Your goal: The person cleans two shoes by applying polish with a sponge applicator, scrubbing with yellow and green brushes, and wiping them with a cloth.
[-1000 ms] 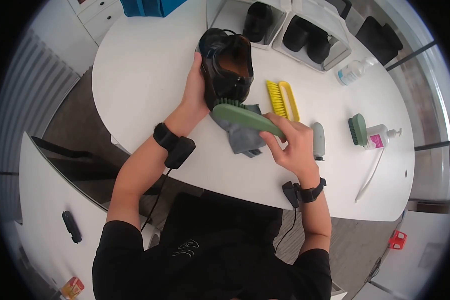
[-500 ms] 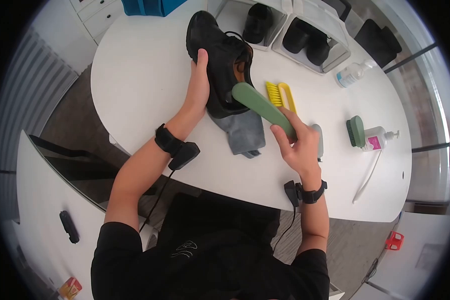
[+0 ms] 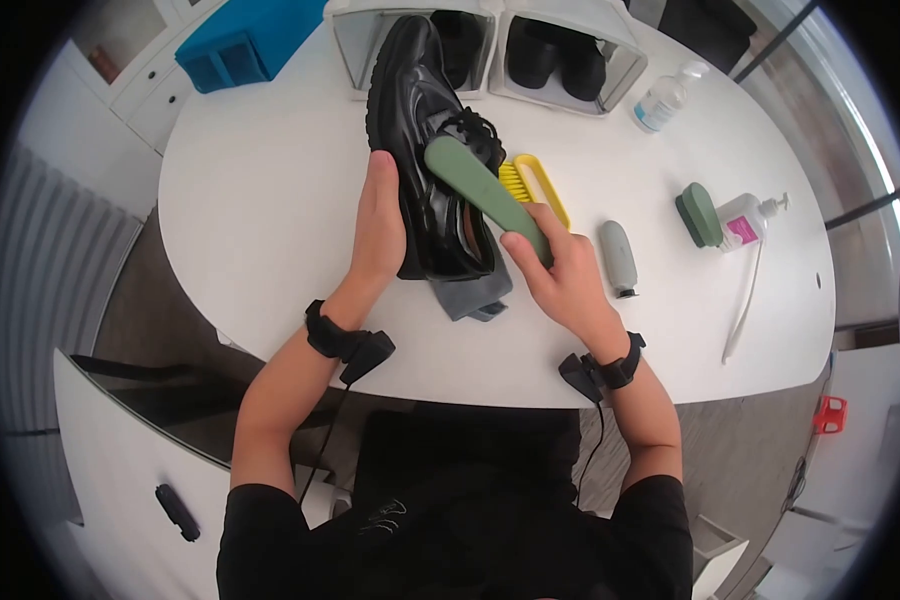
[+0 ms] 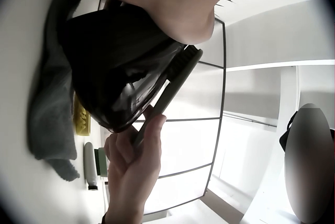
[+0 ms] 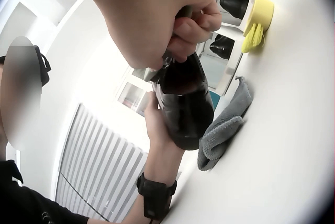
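My left hand (image 3: 375,235) holds a glossy black lace-up shoe (image 3: 410,110) above the table, toe pointing away, with the thumb along its side and the other fingers hidden. My right hand (image 3: 570,275) grips the handle end of a green brush (image 3: 475,180). The brush head lies over the shoe's side near the laces, bristles turned down toward the leather. In the left wrist view the dark bristles of the brush (image 4: 172,88) show against the shoe (image 4: 115,62). Beneath the heel, a crumpled grey cloth (image 3: 470,300) lies on the table.
To the right lie a yellow brush (image 3: 545,190), a grey black-capped container (image 3: 618,255), a second green brush (image 3: 701,212), a pump bottle (image 3: 740,220) and a thin white stick (image 3: 745,310). Behind stand a clear bottle (image 3: 660,103), open boxes with black shoes (image 3: 560,68) and a blue case (image 3: 245,45).
The shoe has been turned, its toe swinging into view and its side now facing up. My right hand has carried the brush from the heel toward the laces. The head view has shifted.
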A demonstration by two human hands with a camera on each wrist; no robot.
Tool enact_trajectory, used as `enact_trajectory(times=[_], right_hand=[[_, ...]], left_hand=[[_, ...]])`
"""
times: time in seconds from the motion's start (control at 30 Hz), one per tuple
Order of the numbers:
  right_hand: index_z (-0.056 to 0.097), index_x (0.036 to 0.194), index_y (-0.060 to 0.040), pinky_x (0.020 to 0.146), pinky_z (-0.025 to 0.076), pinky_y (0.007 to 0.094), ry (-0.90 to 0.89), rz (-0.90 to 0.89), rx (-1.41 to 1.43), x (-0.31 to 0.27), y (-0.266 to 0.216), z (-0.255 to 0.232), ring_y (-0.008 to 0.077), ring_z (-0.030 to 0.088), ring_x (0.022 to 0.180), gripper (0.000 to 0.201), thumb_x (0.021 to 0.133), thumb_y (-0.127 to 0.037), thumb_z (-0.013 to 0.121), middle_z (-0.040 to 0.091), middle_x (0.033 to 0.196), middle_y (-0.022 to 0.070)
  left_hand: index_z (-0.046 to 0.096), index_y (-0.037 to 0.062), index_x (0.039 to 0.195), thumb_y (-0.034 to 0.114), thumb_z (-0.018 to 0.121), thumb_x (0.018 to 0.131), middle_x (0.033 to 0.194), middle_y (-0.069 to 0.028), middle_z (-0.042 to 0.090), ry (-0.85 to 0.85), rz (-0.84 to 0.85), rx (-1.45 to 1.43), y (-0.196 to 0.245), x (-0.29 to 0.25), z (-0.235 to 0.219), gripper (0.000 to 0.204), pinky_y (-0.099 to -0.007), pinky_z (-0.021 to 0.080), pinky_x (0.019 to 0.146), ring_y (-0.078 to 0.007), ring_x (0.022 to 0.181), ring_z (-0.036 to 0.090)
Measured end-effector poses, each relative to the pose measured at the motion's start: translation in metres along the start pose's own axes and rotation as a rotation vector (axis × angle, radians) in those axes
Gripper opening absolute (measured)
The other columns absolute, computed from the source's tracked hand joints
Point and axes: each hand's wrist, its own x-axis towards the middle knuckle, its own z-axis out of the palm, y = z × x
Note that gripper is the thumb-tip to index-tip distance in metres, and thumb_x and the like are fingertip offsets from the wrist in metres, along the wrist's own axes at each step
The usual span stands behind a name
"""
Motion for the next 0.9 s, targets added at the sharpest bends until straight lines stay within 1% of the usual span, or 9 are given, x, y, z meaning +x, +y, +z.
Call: enact_trajectory(times=[0.07,0.13,0.17,0.23,0.33,0.43,0.57,0.77,0.9], right_hand=[[0.065,0.125,-0.0023,0.056,0.049,0.0364,-0.013,0.075,0.023,0.001,0.0,-0.002,0.0301,0.062,0.052,0.039,0.105,-0.036,0.068,0.065,0.066,0.0137],[0.063,0.124,-0.0009,0.056,0.046,0.0349,-0.023,0.189,0.105,0.002,0.002,-0.001,0.025,0.059,0.053,0.041,0.107,-0.038,0.065,0.062,0.065,0.0119],[0.063,0.124,-0.0009,0.056,0.046,0.0349,-0.023,0.189,0.103,0.003,0.001,-0.002,0.025,0.059,0.053,0.041,0.107,-0.038,0.065,0.062,0.065,0.0119],[0.063,0.122,-0.0003,0.057,0.043,0.0326,-0.024,0.195,0.149,0.003,-0.001,-0.002,0.0176,0.055,0.056,0.042,0.108,-0.039,0.063,0.058,0.065,0.0083],[0.062,0.121,-0.0004,0.058,0.043,0.0311,-0.054,0.242,0.233,0.003,0.006,0.003,0.0138,0.054,0.059,0.04,0.109,-0.039,0.062,0.056,0.066,0.006],[0.062,0.119,-0.0005,0.057,0.042,0.0307,-0.053,0.241,0.26,0.003,0.007,0.006,0.0122,0.053,0.059,0.039,0.109,-0.039,0.063,0.055,0.066,0.0044],[0.063,0.117,-0.0006,0.057,0.043,0.0309,-0.009,0.179,0.201,0.004,-0.002,0.002,0.0141,0.055,0.058,0.038,0.107,-0.037,0.066,0.058,0.066,0.006],[0.068,0.115,-0.0053,0.055,0.049,0.0337,0.003,0.012,0.045,0.003,-0.016,0.0,0.0264,0.063,0.052,0.033,0.101,-0.035,0.072,0.064,0.064,0.0098],[0.072,0.115,-0.0094,0.055,0.05,0.035,-0.072,-0.011,-0.141,0.0,-0.023,-0.01,0.0274,0.065,0.053,0.031,0.099,-0.036,0.074,0.066,0.065,0.0086]], left_hand=[[0.048,-0.0087,0.151,0.062,0.024,0.114,0.15,-0.0155,0.057,0.042,0.004,0.047,0.003,-0.004,0.003,0.083,-0.0318,0.037,0.12,-0.0204,0.138,0.054],[0.038,-0.0136,0.157,0.055,0.027,0.116,0.161,-0.0211,0.046,-0.081,0.02,0.14,-0.003,-0.003,-0.008,0.081,-0.0343,0.027,0.126,-0.0262,0.151,0.041],[0.038,-0.0136,0.157,0.055,0.027,0.116,0.161,-0.0211,0.046,-0.081,0.02,0.138,-0.008,-0.003,-0.008,0.081,-0.0343,0.027,0.126,-0.0262,0.151,0.041],[0.05,-0.0107,0.148,0.06,0.023,0.115,0.148,-0.0157,0.058,-0.077,0.061,0.186,-0.006,-0.006,-0.003,0.083,-0.0315,0.036,0.119,-0.0204,0.136,0.054],[0.052,-0.0103,0.146,0.06,0.021,0.115,0.145,-0.0152,0.061,-0.1,0.063,0.197,-0.006,-0.007,-0.003,0.083,-0.0314,0.038,0.117,-0.0201,0.134,0.056],[0.041,-0.008,0.157,0.053,0.024,0.117,0.158,-0.0195,0.051,-0.152,0.023,0.16,-0.008,-0.008,-0.007,0.076,-0.0354,0.029,0.124,-0.0278,0.148,0.045],[0.039,-0.0067,0.16,0.051,0.023,0.117,0.16,-0.0195,0.049,-0.176,0.029,0.175,-0.003,-0.009,-0.003,0.073,-0.0355,0.028,0.125,-0.0283,0.151,0.043],[0.041,-0.0041,0.16,0.051,0.023,0.117,0.161,-0.0199,0.05,-0.116,-0.001,0.247,-0.002,-0.008,-0.002,0.072,-0.0341,0.03,0.124,-0.0287,0.151,0.044],[0.047,-0.0046,0.157,0.058,0.024,0.115,0.146,-0.0176,0.062,-0.006,-0.037,0.219,0.006,-0.002,-0.005,0.078,-0.0321,0.038,0.117,-0.0248,0.136,0.056]])
